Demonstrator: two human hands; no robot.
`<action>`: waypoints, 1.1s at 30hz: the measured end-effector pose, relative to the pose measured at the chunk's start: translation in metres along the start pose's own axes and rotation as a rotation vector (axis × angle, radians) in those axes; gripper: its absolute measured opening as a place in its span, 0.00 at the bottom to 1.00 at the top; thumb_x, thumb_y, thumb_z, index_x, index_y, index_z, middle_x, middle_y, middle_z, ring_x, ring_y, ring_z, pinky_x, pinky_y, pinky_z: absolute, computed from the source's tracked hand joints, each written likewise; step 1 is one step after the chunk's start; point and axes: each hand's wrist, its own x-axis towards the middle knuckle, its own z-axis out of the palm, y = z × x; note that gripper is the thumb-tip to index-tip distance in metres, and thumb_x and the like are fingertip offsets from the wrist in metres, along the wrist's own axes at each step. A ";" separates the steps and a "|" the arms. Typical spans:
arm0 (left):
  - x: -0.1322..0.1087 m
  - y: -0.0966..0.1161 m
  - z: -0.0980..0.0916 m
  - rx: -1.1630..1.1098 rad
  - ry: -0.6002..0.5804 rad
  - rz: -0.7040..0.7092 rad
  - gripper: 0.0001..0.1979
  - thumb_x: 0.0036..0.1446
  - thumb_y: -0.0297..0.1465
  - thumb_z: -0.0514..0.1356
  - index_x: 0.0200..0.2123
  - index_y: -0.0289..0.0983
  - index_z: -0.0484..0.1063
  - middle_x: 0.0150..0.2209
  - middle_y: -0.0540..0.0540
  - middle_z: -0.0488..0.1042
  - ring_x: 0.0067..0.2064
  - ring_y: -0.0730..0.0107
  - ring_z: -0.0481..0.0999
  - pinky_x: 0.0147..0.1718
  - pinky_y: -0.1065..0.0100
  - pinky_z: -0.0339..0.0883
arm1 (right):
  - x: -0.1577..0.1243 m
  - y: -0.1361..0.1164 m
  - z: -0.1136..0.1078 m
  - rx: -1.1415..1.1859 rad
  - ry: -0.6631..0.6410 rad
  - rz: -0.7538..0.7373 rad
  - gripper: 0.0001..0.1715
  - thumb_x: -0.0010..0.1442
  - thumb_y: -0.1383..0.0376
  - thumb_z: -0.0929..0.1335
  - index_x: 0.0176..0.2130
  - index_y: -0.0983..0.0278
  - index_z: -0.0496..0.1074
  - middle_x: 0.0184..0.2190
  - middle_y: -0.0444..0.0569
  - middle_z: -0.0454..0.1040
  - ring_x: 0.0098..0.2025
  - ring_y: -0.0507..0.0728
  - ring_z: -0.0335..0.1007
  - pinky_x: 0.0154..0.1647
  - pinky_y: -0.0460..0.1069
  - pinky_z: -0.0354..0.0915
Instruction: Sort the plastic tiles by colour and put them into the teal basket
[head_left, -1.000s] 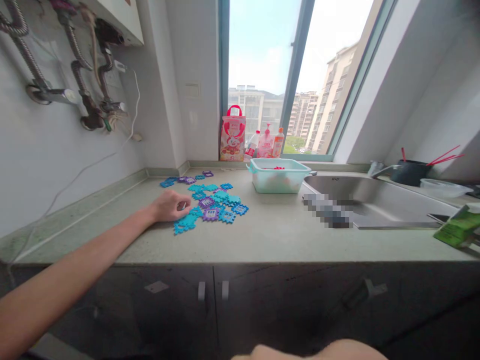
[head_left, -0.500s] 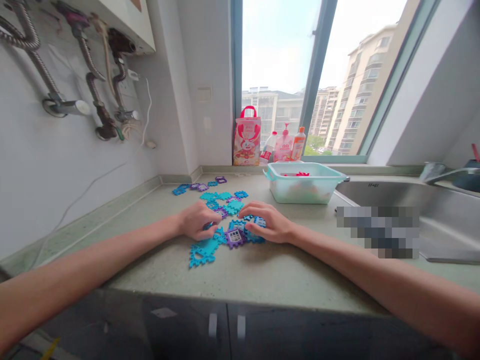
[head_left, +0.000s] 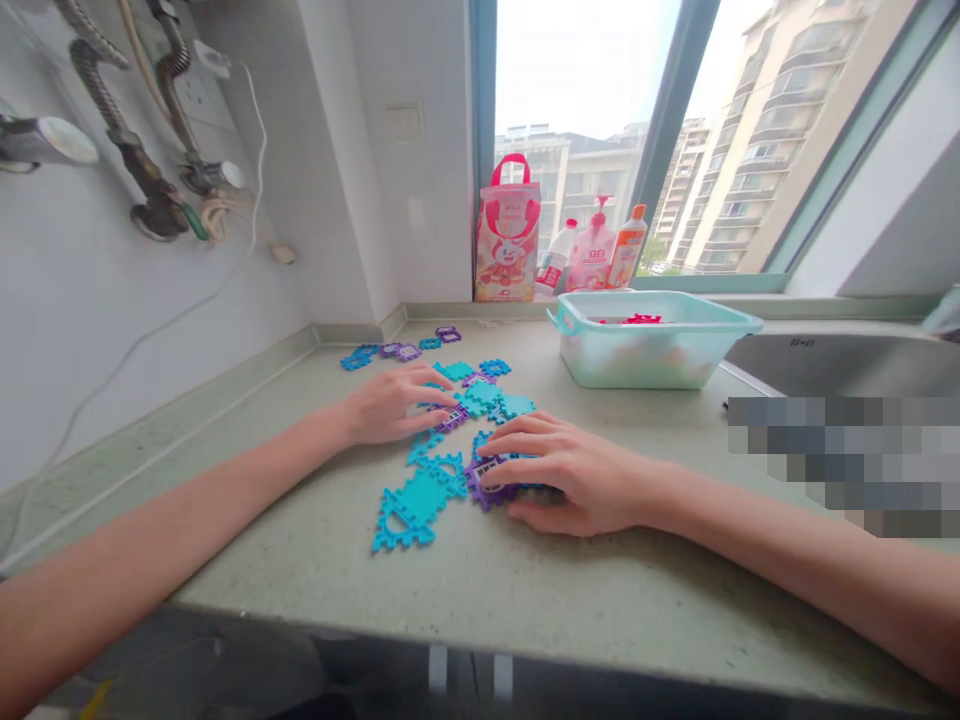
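Observation:
Blue, turquoise and purple interlocking plastic tiles with notched edges lie across the counter. My left hand (head_left: 397,402) is open, its fingers spread over a purple tile (head_left: 452,417) and some turquoise ones at the pile's left side. With fingers stretched flat, my right hand (head_left: 559,470) rests on a purple window tile (head_left: 491,480) and covers several blue tiles beneath it. Nearer the counter's front lies a turquoise tile (head_left: 420,497) beside a notched piece with a cut-out (head_left: 397,525). Behind my hands are more turquoise tiles (head_left: 482,398).
A pale green plastic basin (head_left: 637,355) holding red pieces stands at the back right, beside a steel sink (head_left: 862,365). A pink bag (head_left: 508,240) and several bottles (head_left: 592,255) line the windowsill. More tiles (head_left: 401,351) lie at the back left. Part of the right side is pixelated.
My left hand has moved back from the front turquoise tiles and its fingers have spread. My right hand has come nearer and flattened over the purple tile. The view has tilted down.

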 end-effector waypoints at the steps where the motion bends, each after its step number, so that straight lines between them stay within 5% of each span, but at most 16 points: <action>1: 0.000 -0.005 0.000 -0.021 -0.029 -0.006 0.15 0.78 0.40 0.61 0.57 0.46 0.85 0.59 0.43 0.85 0.60 0.55 0.83 0.62 0.53 0.75 | 0.001 -0.003 0.000 0.013 -0.003 0.010 0.16 0.77 0.61 0.70 0.60 0.59 0.80 0.61 0.56 0.83 0.63 0.64 0.76 0.66 0.61 0.70; 6: -0.009 -0.034 -0.007 -0.062 -0.065 -0.115 0.16 0.78 0.45 0.60 0.52 0.48 0.88 0.57 0.46 0.87 0.61 0.54 0.82 0.68 0.49 0.71 | 0.003 -0.004 -0.001 0.015 -0.014 0.055 0.14 0.78 0.63 0.69 0.58 0.60 0.81 0.59 0.56 0.83 0.60 0.63 0.79 0.65 0.60 0.73; 9: -0.026 -0.064 -0.010 0.039 0.004 -0.348 0.24 0.78 0.50 0.55 0.57 0.45 0.86 0.62 0.42 0.83 0.67 0.50 0.78 0.71 0.46 0.67 | 0.000 -0.002 0.000 0.018 -0.023 0.072 0.15 0.78 0.63 0.69 0.60 0.60 0.80 0.61 0.57 0.82 0.63 0.64 0.77 0.66 0.61 0.72; 11: -0.040 -0.085 -0.007 0.134 -0.015 -0.569 0.32 0.77 0.51 0.50 0.68 0.41 0.78 0.71 0.39 0.75 0.74 0.48 0.70 0.75 0.44 0.61 | -0.001 -0.001 0.001 0.025 -0.025 0.078 0.16 0.79 0.63 0.68 0.61 0.61 0.80 0.62 0.57 0.82 0.64 0.64 0.77 0.65 0.61 0.73; 15: -0.057 -0.109 0.002 0.179 -0.278 -0.904 0.41 0.77 0.53 0.42 0.84 0.38 0.52 0.84 0.39 0.49 0.84 0.46 0.47 0.79 0.39 0.48 | -0.002 -0.001 0.002 0.019 -0.010 0.074 0.16 0.79 0.62 0.68 0.60 0.60 0.80 0.60 0.57 0.83 0.62 0.63 0.79 0.64 0.61 0.73; 19: -0.056 -0.109 0.005 0.208 -0.410 -0.886 0.43 0.76 0.54 0.40 0.83 0.37 0.53 0.84 0.40 0.49 0.85 0.45 0.43 0.80 0.37 0.43 | 0.000 -0.001 0.000 -0.018 -0.004 0.049 0.15 0.78 0.62 0.69 0.59 0.59 0.81 0.59 0.56 0.84 0.58 0.63 0.80 0.61 0.60 0.73; 23: -0.053 -0.104 0.001 0.269 -0.330 -0.814 0.42 0.73 0.55 0.45 0.76 0.35 0.65 0.82 0.35 0.55 0.83 0.44 0.52 0.79 0.42 0.50 | 0.002 -0.003 -0.003 -0.062 -0.006 0.019 0.15 0.78 0.62 0.69 0.58 0.60 0.82 0.57 0.55 0.85 0.57 0.62 0.81 0.60 0.59 0.72; 27: -0.053 -0.102 -0.001 0.254 -0.240 -0.753 0.44 0.70 0.55 0.50 0.80 0.34 0.59 0.82 0.35 0.57 0.81 0.48 0.58 0.79 0.50 0.52 | 0.002 -0.004 -0.005 -0.114 -0.036 0.001 0.15 0.78 0.60 0.69 0.59 0.61 0.81 0.56 0.55 0.85 0.57 0.63 0.80 0.60 0.58 0.70; 33: -0.053 -0.106 0.002 0.157 -0.339 -0.793 0.48 0.71 0.61 0.45 0.85 0.43 0.49 0.84 0.41 0.49 0.84 0.46 0.46 0.80 0.44 0.46 | 0.001 -0.004 -0.005 -0.109 -0.022 -0.004 0.15 0.77 0.60 0.70 0.59 0.60 0.81 0.54 0.55 0.85 0.55 0.63 0.81 0.58 0.57 0.71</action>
